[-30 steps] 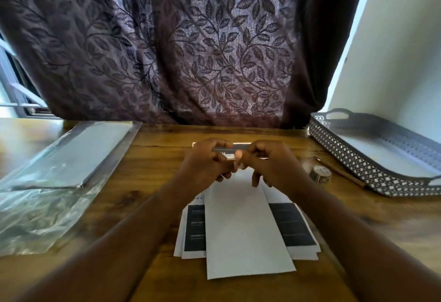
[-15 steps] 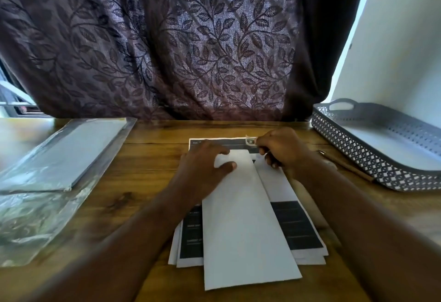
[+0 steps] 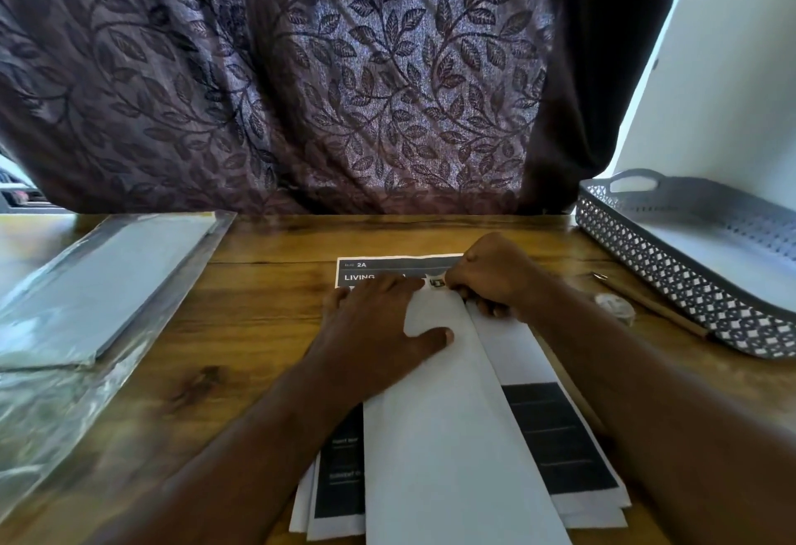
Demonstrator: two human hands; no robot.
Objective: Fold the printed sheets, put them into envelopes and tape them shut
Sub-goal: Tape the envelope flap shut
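the white envelope (image 3: 448,437) lies lengthwise on a stack of printed sheets (image 3: 555,441), midway along the near edge of the table (image 3: 258,329), its far end toward the curtain (image 3: 344,92). the left hand (image 3: 374,338) lies flat on that far end, fingers (image 3: 390,288) straight and pressing down, thumb spread across the paper. the right hand (image 3: 495,277) sits just beside it at the envelope's far right corner, fingers (image 3: 467,286) curled, pinching a small strip of tape (image 3: 437,283) against the end. a tape roll (image 3: 615,307) and a pencil (image 3: 654,307) lie right of the right wrist, near a grey lattice tray (image 3: 672,286) at the table's right edge. a plastic-wrapped pack of envelopes (image 3: 99,282) lies along the left edge, with bare wood between it and the stack.
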